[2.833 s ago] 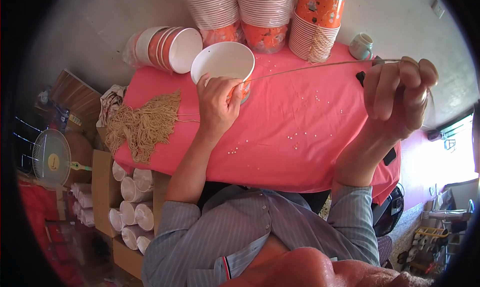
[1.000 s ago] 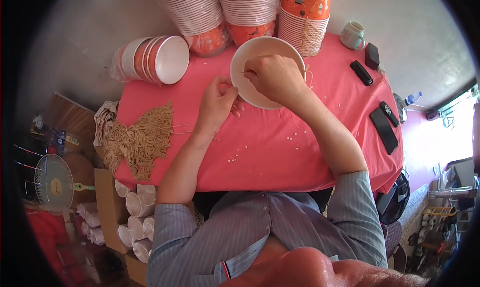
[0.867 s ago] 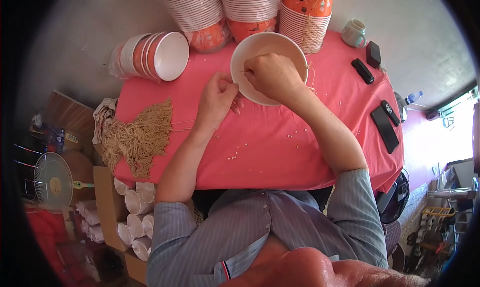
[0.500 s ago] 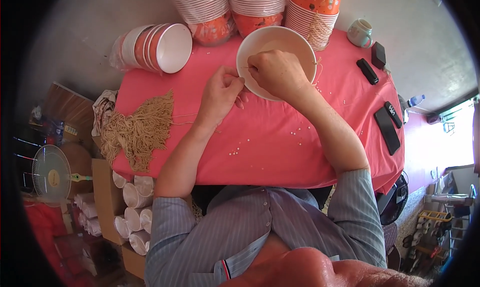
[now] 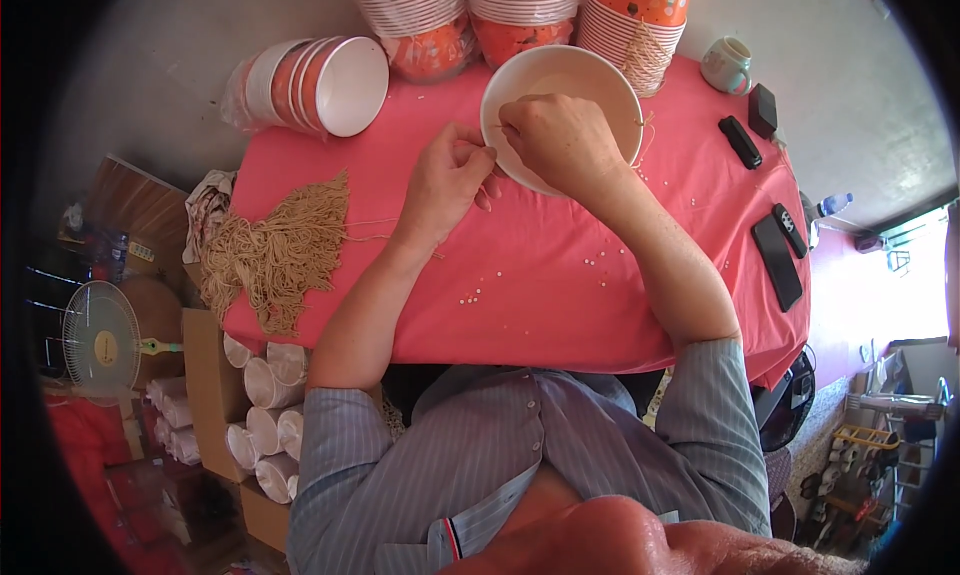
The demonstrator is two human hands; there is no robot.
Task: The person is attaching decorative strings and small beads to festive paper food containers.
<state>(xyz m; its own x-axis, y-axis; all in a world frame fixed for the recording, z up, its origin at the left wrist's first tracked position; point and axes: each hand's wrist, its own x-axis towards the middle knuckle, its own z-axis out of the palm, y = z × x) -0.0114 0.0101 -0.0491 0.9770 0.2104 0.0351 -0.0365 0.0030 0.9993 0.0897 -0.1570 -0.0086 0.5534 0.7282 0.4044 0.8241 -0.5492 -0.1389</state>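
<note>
The white-lined bucket [image 5: 562, 67] is near the far side of the pink-covered worktop [image 5: 545, 295], its mouth toward me, with both hands at it. My right hand [image 5: 572, 143] is inside the mouth, fingers curled, thumb and forefinger pinching what I take to be a cord end [image 5: 497, 127] near the left wall. My left hand [image 5: 442, 180] is at the outside of that same wall, thumb and forefinger drawn close by the rim; cannot tell whether that grip pinches anything. Progress: a knotted cord tail [image 5: 647, 127] hangs at the right of the rim, so I judge that side fastened. The left side shows no finished knot; I judge it the part in hand and about half of this bucket outstanding. Farther right, the orange bucket stack [image 5: 608, 40] carries gathered twine [image 5: 642, 60] on its side, possibly finished pieces. Remaining stock: a bundle of tan cord [image 5: 280, 250] at left, the lying buckets [image 5: 352, 87] beyond it, and the film-wrapped stacks [image 5: 527, 5] behind, with no cord that I can make out on them.
</note>
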